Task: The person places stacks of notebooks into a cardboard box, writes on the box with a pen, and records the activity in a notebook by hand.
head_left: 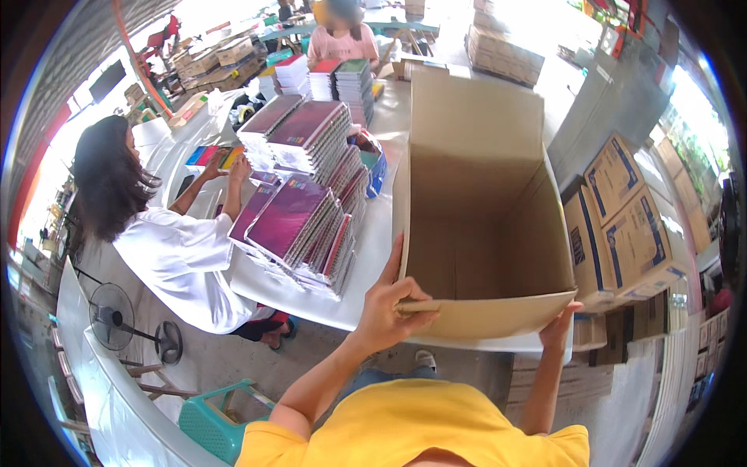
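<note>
An open, empty brown cardboard box [482,202] stands on the white table [373,257] in front of me, its flaps up. My left hand [389,300] grips the near flap at its left end, thumb on the box's left corner edge. My right hand [562,323] holds the same flap at its right end. Left of the box lie stacks of purple spiral notebooks [299,222].
A person in a white shirt [175,265] sits at the table's left, handling notebooks. Another person in pink [342,39] sits at the far end behind more notebook stacks [342,78]. Printed cartons [622,226] are stacked on the right. A floor fan [113,315] and a green stool [218,416] stand lower left.
</note>
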Motion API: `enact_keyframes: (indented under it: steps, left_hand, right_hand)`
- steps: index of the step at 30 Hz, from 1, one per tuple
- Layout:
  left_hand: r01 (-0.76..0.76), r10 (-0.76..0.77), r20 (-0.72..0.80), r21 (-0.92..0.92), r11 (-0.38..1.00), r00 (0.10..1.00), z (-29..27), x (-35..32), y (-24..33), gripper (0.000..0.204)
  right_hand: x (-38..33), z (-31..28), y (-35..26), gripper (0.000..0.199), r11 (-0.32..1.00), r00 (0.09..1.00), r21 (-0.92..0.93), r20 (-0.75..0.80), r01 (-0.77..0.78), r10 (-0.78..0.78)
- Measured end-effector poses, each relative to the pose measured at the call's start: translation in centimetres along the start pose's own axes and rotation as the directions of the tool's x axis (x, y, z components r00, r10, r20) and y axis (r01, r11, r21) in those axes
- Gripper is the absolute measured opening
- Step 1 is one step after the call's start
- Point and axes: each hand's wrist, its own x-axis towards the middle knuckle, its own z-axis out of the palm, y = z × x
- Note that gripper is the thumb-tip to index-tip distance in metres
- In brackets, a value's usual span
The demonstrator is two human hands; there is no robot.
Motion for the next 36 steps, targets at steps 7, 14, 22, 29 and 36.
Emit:
enact_keyframes:
  steps: [7, 14, 22, 29, 36]
  left_hand:
    - [-0.022, 0.023, 0.047, -0.035, 0.999, 0.999, 1.1, -1.2, -3.4, 0.028]
    - [-0.085, 0.074, 0.061, 0.197, 0.977, 0.995, -0.9, -2.3, -4.0, 0.073]
    - [0.06, 0.073, -0.816, 0.13, 0.99, 0.573, -9.1, -8.3, -3.2, 0.08]
    - [-0.01, -0.711, -0.486, -0.829, 0.56, 0.508, -12.3, -4.0, -5.3, 0.079]
    - [-0.102, -0.509, -0.674, -0.65, 0.753, 0.535, -9.5, -1.5, -3.5, 0.067]
  right_hand:
    - [-6.3, -5.7, 4.2, 0.079, 0.885, 0.983, -0.465, -0.173, -0.032, -0.055]
    - [-3.9, 9.3, -10.6, 0.099, -0.069, 0.692, -0.987, 0.153, 0.147, -0.705]
    - [4.3, 37.8, -9.4, 0.072, 0.917, 0.879, -0.32, 0.33, -0.238, 0.343]
    - [11.3, 46.0, 4.0, 0.091, 0.672, 0.691, -0.43, 0.14, -0.602, 0.709]
    - [9.5, 46.6, 7.2, 0.064, 0.746, 0.728, -0.163, 0.164, -0.645, 0.665]
